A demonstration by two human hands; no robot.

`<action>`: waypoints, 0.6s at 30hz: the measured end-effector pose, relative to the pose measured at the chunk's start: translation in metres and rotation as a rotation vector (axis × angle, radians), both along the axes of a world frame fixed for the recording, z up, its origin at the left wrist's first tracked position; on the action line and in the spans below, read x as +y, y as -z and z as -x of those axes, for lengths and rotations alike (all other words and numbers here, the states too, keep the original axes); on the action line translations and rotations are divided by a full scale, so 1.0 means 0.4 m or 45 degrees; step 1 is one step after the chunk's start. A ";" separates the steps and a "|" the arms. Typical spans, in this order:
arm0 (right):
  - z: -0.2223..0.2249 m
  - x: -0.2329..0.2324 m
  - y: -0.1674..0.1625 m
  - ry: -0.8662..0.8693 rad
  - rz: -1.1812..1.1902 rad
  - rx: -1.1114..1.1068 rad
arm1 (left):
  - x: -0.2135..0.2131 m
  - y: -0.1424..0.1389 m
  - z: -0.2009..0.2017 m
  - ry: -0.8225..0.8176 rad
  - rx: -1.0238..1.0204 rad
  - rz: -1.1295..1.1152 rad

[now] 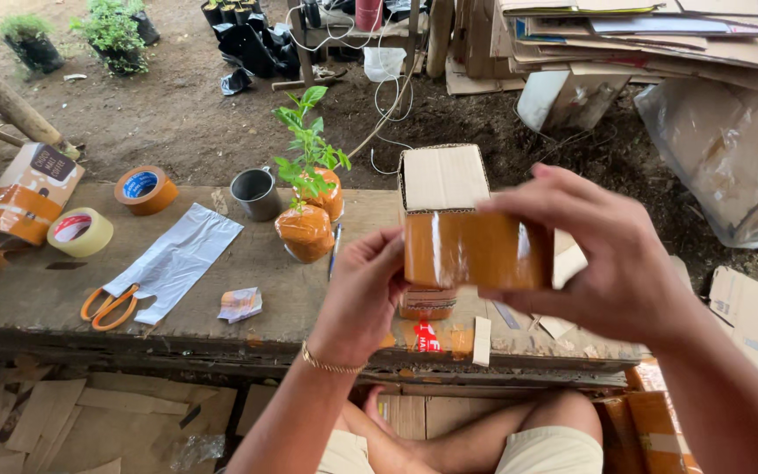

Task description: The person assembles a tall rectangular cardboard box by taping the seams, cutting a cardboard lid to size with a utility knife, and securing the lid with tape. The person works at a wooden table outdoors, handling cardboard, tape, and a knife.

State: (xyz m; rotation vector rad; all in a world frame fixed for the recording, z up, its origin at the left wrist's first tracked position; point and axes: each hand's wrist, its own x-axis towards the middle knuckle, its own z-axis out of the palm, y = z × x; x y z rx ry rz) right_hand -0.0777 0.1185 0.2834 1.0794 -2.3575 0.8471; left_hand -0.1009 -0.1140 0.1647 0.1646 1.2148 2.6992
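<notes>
Together both hands gripping a small cardboard box point(458, 228) above the wooden bench point(37, 298), left hand point(366, 294) clasping its near end, right hand point(594, 250) wrapped over its side, two wrapped seedlings point(309, 206) just beyond

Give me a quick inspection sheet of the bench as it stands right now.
Surface: worn wooden bench, scuffed, tape scraps at its front edge.
Job's things: small cardboard box wrapped in brown tape, held above the bench.
Clutter: orange scissors, plastic sheet, two tape rolls, metal cup, two wrapped seedlings.
Grippers: left hand and right hand both grip the box.
Cables: white cord on the soil behind.
Surroundings: bare soil, potted plants, stacked cardboard.
</notes>
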 end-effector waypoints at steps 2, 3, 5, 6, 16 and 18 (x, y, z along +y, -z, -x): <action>0.051 -0.013 -0.027 -0.056 -0.011 -0.095 | -0.012 -0.025 0.042 -0.004 -0.003 0.034; 0.072 -0.021 -0.040 -0.037 -0.017 -0.197 | -0.021 -0.037 0.064 -0.014 0.013 0.059; 0.113 -0.042 -0.068 -0.123 0.012 -0.267 | -0.037 -0.058 0.108 -0.017 0.044 0.132; 0.135 -0.056 -0.081 -0.226 0.043 -0.238 | -0.041 -0.065 0.129 -0.010 0.057 0.176; 0.259 -0.133 -0.201 -0.126 -0.453 0.062 | -0.094 -0.046 0.258 -0.142 -0.187 0.227; 0.278 -0.125 -0.219 0.205 -0.675 -0.097 | -0.110 -0.040 0.269 -0.159 -0.210 0.209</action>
